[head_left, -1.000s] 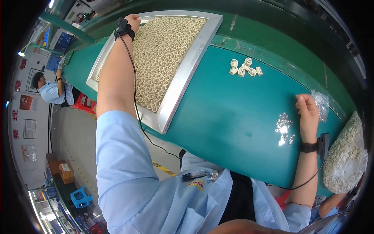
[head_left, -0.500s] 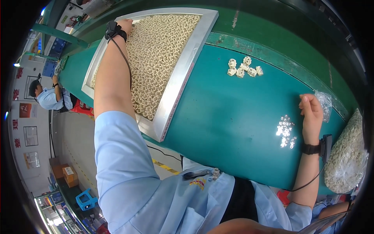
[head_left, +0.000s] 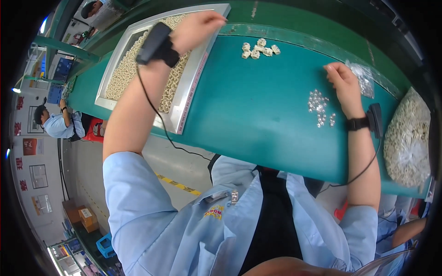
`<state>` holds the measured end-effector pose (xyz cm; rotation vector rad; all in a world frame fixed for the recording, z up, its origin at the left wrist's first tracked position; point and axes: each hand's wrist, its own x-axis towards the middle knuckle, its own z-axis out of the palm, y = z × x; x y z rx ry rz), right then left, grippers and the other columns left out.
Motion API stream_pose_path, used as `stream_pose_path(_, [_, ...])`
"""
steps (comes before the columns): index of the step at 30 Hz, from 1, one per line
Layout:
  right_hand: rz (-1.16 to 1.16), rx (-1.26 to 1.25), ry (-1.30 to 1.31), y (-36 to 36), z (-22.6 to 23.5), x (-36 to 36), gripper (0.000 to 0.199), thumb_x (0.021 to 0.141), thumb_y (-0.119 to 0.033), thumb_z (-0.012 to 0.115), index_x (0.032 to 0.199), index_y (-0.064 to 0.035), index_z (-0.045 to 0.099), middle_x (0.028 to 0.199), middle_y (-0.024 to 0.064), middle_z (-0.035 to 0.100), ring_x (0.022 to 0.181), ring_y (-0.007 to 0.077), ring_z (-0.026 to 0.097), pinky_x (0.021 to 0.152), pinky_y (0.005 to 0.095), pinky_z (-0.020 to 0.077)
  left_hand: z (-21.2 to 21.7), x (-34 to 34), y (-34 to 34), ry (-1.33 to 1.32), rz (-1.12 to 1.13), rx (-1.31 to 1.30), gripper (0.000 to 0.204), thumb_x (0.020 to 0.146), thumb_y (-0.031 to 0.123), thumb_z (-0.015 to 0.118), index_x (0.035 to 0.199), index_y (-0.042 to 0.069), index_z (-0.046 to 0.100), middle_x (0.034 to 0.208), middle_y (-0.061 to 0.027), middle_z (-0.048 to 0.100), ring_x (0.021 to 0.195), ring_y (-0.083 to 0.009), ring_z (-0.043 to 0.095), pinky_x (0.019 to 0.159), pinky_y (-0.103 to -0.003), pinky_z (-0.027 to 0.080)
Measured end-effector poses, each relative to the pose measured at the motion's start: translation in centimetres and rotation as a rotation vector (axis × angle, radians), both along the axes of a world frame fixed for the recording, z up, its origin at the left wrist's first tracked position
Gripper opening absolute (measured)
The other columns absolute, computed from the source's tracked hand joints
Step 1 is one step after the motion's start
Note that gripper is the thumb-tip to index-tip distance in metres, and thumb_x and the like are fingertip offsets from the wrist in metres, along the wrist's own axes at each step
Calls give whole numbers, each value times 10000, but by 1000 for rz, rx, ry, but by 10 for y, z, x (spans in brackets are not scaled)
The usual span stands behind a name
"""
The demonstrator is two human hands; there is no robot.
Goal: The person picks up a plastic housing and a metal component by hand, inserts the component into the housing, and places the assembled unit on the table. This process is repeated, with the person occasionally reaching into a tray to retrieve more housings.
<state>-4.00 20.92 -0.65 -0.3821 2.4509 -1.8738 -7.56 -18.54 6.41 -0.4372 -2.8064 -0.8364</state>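
Observation:
My left hand [head_left: 198, 30] is raised over the right part of a metal-framed tray [head_left: 189, 94] packed with small cream plastic parts [head_left: 120, 76]. Its fingertips are pressed together near the tray's far right corner, and anything between them is hidden. Close to a loose pile of small clear pieces [head_left: 316, 102], my right hand [head_left: 346, 85] is held above the green work surface with its fingers curled and closed. Whatever it may grip does not show. Several larger cream plastic housings [head_left: 256, 53] lie grouped between my two hands, toward the far edge.
Beyond my right hand lies a small clear bag [head_left: 362, 79]. A big clear sack of cream parts [head_left: 407, 138] stands at the right end of the green table [head_left: 248, 124]. Cables run from both wristbands. Another person [head_left: 60, 122] works at the far left.
My left hand has left the tray's far left edge and swung right across it. My right hand stays near the clear pieces. The whole view has shifted a little.

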Motion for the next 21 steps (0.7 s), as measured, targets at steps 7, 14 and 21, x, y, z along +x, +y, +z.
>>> stream_pose_path(7, [60, -1, 13, 3, -5, -5, 205, 941, -271, 574, 968, -77, 635, 793, -65, 539, 735, 28, 462, 652, 177, 371, -40, 47, 82, 5, 37, -350, 287, 856, 247, 667, 1034, 53, 553, 902, -118, 618, 832, -274, 608, 742, -349, 485])
stream_pose_path(14, [141, 121, 111, 9, -10, -9, 248, 936, -265, 582, 1019, -36, 627, 882, -43, 584, 810, 49, 510, 740, 202, 418, -51, 45, 82, -44, 78, -207, 310, 886, 250, 623, 1111, 51, 547, 930, -119, 630, 829, -249, 614, 715, -346, 487])
stream_pose_path(21, [126, 188, 130, 12, -14, -9, 244, 931, -239, 589, 1039, -24, 629, 902, -27, 610, 838, 56, 538, 761, 214, 443, -40, 53, 140, -255, -59, 179, 447, 896, 270, 630, 1296, 107, 514, 1063, -62, 650, 878, -210, 623, 775, -297, 492])
